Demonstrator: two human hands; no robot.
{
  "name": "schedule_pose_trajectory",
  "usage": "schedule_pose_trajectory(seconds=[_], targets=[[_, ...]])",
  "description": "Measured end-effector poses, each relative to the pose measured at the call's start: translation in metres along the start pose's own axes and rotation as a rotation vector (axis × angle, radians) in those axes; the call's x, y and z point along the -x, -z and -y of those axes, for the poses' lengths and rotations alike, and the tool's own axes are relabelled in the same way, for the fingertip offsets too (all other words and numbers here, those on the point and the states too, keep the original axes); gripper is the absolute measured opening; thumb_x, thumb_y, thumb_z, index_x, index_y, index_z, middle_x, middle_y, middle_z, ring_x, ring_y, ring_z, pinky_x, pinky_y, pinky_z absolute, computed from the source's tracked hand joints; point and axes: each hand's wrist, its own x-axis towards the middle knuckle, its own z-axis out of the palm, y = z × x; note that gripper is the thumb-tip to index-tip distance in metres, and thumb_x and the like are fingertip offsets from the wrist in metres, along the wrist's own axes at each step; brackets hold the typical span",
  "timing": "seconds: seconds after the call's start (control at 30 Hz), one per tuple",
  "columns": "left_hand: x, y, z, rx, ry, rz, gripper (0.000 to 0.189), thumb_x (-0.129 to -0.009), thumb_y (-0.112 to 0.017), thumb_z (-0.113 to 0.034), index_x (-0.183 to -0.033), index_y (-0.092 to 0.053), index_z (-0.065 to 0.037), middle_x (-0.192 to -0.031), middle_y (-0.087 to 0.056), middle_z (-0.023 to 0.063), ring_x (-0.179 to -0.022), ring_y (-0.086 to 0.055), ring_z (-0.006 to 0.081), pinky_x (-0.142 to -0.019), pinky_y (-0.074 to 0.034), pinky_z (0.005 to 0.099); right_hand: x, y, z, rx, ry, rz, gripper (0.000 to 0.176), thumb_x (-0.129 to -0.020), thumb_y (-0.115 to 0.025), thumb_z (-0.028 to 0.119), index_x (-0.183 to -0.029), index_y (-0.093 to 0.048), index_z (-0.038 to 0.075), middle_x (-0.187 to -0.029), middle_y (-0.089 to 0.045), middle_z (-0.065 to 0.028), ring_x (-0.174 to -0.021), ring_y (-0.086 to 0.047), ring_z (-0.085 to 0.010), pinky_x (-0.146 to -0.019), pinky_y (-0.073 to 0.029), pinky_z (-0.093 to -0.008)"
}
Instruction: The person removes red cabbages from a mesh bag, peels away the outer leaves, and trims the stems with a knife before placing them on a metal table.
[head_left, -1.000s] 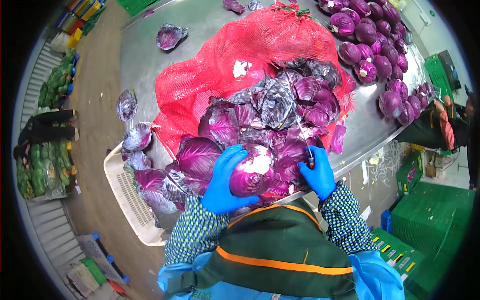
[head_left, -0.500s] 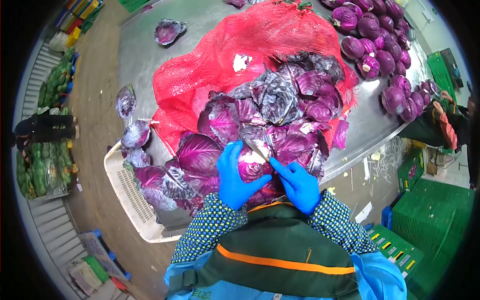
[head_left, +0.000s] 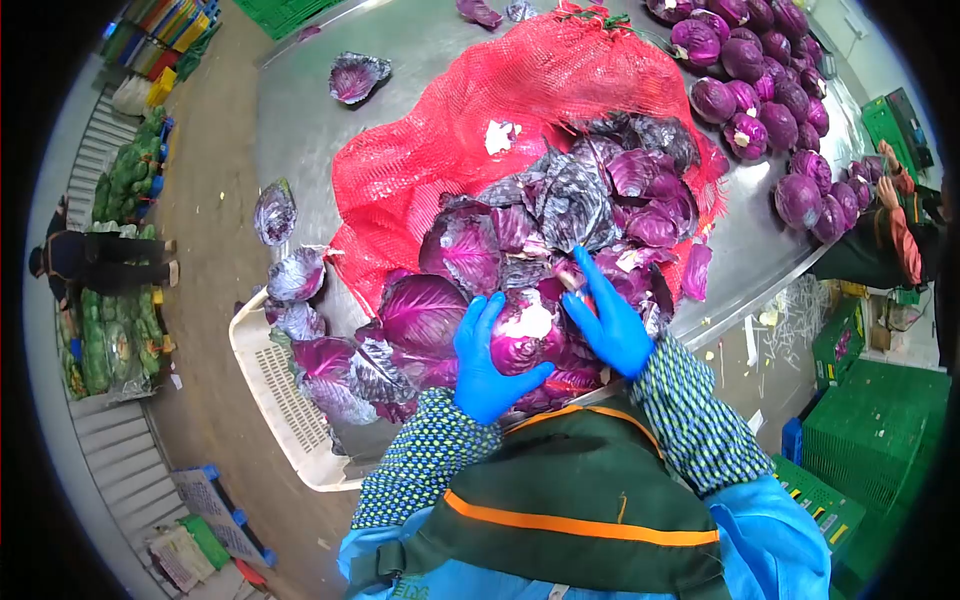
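Note:
My left hand [head_left: 485,362], in a blue glove, grips a red cabbage head [head_left: 527,335] from the left at the near edge of the steel table [head_left: 300,130]. The cut pale stem of the head faces up. My right hand [head_left: 610,322], also gloved, lies against the head's right side with its fingers stretched up and left over loose purple leaves [head_left: 560,215]. It holds a knife [head_left: 568,282], of which only a pale tip shows by the fingertips. The leaves are heaped on a red mesh sack [head_left: 520,100].
Trimmed cabbage heads [head_left: 760,90] are piled at the table's far right. A white crate [head_left: 275,400] with leaves stands below the table's left edge. Green crates [head_left: 870,440] stand at the right, near another person [head_left: 890,235]. A person [head_left: 95,262] bends among green vegetables at far left.
My right hand took the knife from upright to the cabbage stem, then slid up along the head's right side. My left hand kept its grip on the head.

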Motion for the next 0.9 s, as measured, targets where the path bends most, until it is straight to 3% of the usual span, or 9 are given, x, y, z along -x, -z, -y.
schedule_pose_trajectory(seconds=[0.1,0.2,0.37,0.43,0.53,0.57,0.63,0.73,0.9], targets=[[-0.001,-0.005,-0.004,-0.056,0.019,-0.028,0.100,-0.058,-0.084,-0.030,-0.136,-0.029,-0.004,-0.135,-0.031,0.0192,-0.128,-0.029,0.0338,-0.107,-0.026,0.0425,0.033,0.014,0.009,0.264,0.227,0.156,0.047,-0.089,-0.053,0.014,-0.135,-0.042,0.020,-0.087,-0.054,-0.0125,-0.075,-0.059,-0.0291,-0.064,-0.049,-0.0366],[0.000,-0.007,-0.004,-0.060,0.027,-0.025,0.100,-0.058,-0.084,-0.029,-0.136,-0.028,-0.004,-0.134,-0.031,0.0191,-0.127,-0.030,0.0338,-0.106,-0.026,0.0431,0.042,0.014,0.007,0.345,0.159,0.199,0.048,-0.086,-0.054,0.013,-0.132,-0.047,0.025,-0.082,-0.051,-0.0087,-0.068,-0.057,-0.0257,-0.057,-0.048,-0.0361],[0.006,-0.012,-0.009,-0.120,-0.096,-0.052,0.096,-0.055,-0.085,-0.025,-0.133,-0.034,-0.005,-0.137,-0.028,0.0214,-0.128,-0.028,0.0363,-0.105,-0.027,0.0452,0.027,0.015,0.002,0.492,0.072,0.182,0.051,-0.087,-0.049,0.009,-0.135,-0.042,0.025,-0.085,-0.054,-0.0110,-0.071,-0.058,-0.0270,-0.061,-0.049,-0.0366],[0.019,-0.016,-0.015,-0.218,-0.157,-0.004,0.095,-0.054,-0.085,-0.026,-0.133,-0.036,-0.008,-0.138,-0.026,0.0228,-0.127,-0.027,0.0405,-0.105,-0.026,0.0501,0.001,0.027,-0.027,0.182,0.076,-0.131,0.055,-0.087,-0.054,0.015,-0.139,-0.036,0.019,-0.088,-0.055,-0.0165,-0.075,-0.059,-0.0307,-0.067,-0.050,-0.0389],[0.022,-0.016,-0.012,-0.229,-0.180,-0.003,0.095,-0.054,-0.085,-0.025,-0.134,-0.036,-0.010,-0.138,-0.025,0.0229,-0.127,-0.028,0.0409,-0.105,-0.026,0.0505,0.006,0.009,-0.013,-0.015,0.149,-0.094,0.060,-0.085,-0.061,0.028,-0.138,-0.037,0.014,-0.091,-0.055,-0.0208,-0.079,-0.060,-0.0328,-0.073,-0.048,-0.0414],[0.017,-0.013,-0.012,-0.175,-0.182,-0.004,0.095,-0.054,-0.086,-0.025,-0.133,-0.036,-0.010,-0.139,-0.025,0.0223,-0.128,-0.028,0.0400,-0.105,-0.027,0.0497,0.015,0.006,0.004,0.079,-0.042,0.010,0.062,-0.082,-0.064,0.037,-0.135,-0.042,0.014,-0.097,-0.056,-0.0239,-0.083,-0.060,-0.0345,-0.077,-0.047,-0.0426],[0.013,-0.009,-0.012,-0.121,-0.170,-0.023,0.095,-0.054,-0.086,-0.025,-0.133,-0.037,-0.010,-0.139,-0.026,0.0216,-0.128,-0.028,0.0392,-0.105,-0.027,0.0490,0.004,-0.016,-0.012,0.032,0.021,0.015,0.050,-0.082,-0.063,0.038,-0.122,-0.053,0.010,-0.097,-0.057,-0.0224,-0.083,-0.060,-0.0344,-0.074,-0.047,-0.0419],[0.013,0.004,-0.008,-0.059,-0.182,0.066,0.093,-0.053,-0.087,-0.025,-0.131,-0.039,-0.007,-0.137,-0.030,0.0196,-0.130,-0.028,0.0357,-0.106,-0.028,0.0457,-0.026,-0.016,-0.017,0.112,-0.182,0.103,0.032,-0.083,-0.060,0.034,-0.099,-0.060,0.006,-0.085,-0.061,-0.0163,-0.078,-0.061,-0.0334,-0.066,-0.047,-0.0412],[0.025,0.036,-0.017,0.126,-0.173,0.131,0.101,-0.055,-0.087,-0.027,-0.135,-0.030,-0.003,-0.137,-0.030,0.0205,-0.130,-0.029,0.0354,-0.107,-0.026,0.0463,-0.036,0.002,-0.059,0.004,-0.289,-0.093,0.028,-0.081,-0.062,0.031,-0.096,-0.061,0.006,-0.087,-0.063,-0.0171,-0.077,-0.063,-0.0271,-0.070,-0.048,-0.0358]])
